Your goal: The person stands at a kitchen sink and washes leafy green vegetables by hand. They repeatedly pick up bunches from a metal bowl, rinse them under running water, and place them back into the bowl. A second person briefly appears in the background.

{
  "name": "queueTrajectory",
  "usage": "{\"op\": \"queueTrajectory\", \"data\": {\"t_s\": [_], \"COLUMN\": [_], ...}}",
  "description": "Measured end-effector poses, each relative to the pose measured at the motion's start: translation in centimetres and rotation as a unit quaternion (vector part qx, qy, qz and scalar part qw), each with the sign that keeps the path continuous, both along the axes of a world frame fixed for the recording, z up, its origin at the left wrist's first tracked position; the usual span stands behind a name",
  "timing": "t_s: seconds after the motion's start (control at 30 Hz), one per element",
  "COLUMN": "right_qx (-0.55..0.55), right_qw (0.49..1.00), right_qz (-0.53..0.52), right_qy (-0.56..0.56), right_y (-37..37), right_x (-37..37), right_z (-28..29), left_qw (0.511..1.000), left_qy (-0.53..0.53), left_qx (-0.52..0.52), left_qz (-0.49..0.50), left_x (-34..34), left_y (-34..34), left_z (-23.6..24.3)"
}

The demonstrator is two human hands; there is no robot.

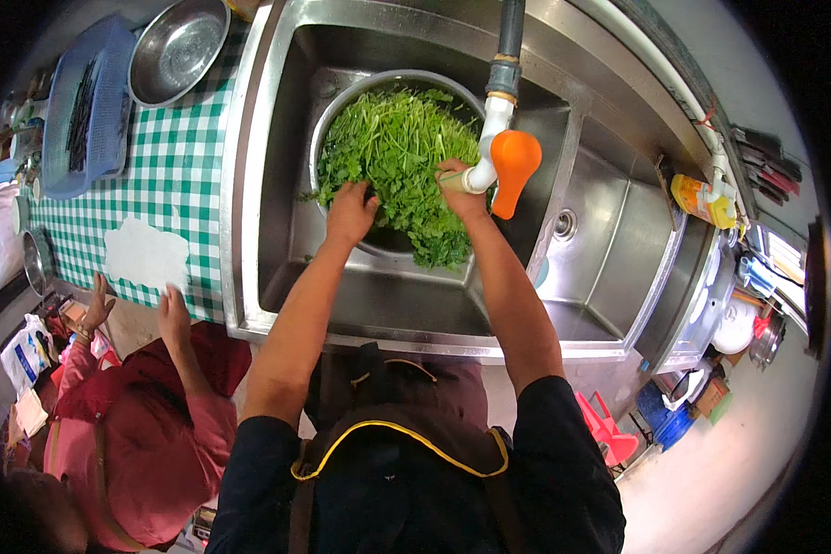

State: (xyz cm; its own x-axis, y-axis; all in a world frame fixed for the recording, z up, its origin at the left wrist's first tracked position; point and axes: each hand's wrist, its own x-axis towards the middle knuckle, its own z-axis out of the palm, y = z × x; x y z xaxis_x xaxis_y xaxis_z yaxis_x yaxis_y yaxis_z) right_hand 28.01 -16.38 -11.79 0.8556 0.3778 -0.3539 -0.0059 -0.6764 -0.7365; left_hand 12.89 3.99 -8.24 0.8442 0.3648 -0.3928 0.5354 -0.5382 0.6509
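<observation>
A big heap of green coriander (399, 138) fills a round metal basin (320, 138) in the left sink bowl, with some leaves hanging over its near edge. My left hand (351, 212) is at the near left of the heap, its fingers curled into the leaves. On the right side, my right hand (460, 191) grips the coriander, partly hidden by the tap. Above that hand hangs the white tap (497, 120) with its orange handle (515, 164).
Right of the basin lies a second sink bowl (600, 222). A checked tablecloth (180, 166) at left carries a blue basket (92, 102) and a steel bowl (177, 51). Another person in red (148, 434) stands there, hands raised. A yellow bottle (702, 200) stands at right.
</observation>
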Motion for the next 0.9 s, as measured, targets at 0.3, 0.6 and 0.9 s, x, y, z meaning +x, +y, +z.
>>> {"op": "queueTrajectory", "data": {"t_s": [0.3,0.6,0.9], "right_qx": [0.118,-0.167,0.253], "right_qw": [0.986,0.979,0.922], "right_qz": [-0.091,0.103,-0.243], "right_qy": [-0.074,-0.060,0.167], "right_y": [3.5,8.2,1.0], "right_x": [-2.2,-3.4,-0.8], "right_z": [4.1,4.6,0.6], "left_qw": [0.995,0.958,0.979], "left_qy": [-0.067,-0.087,-0.131], "left_qx": [-0.070,-0.207,-0.035], "left_qz": [0.028,0.181,0.150], "left_x": [-0.9,-1.7,-1.7], "left_y": [1.1,0.6,0.3], "left_z": [-1.0,-2.7,3.1]}}
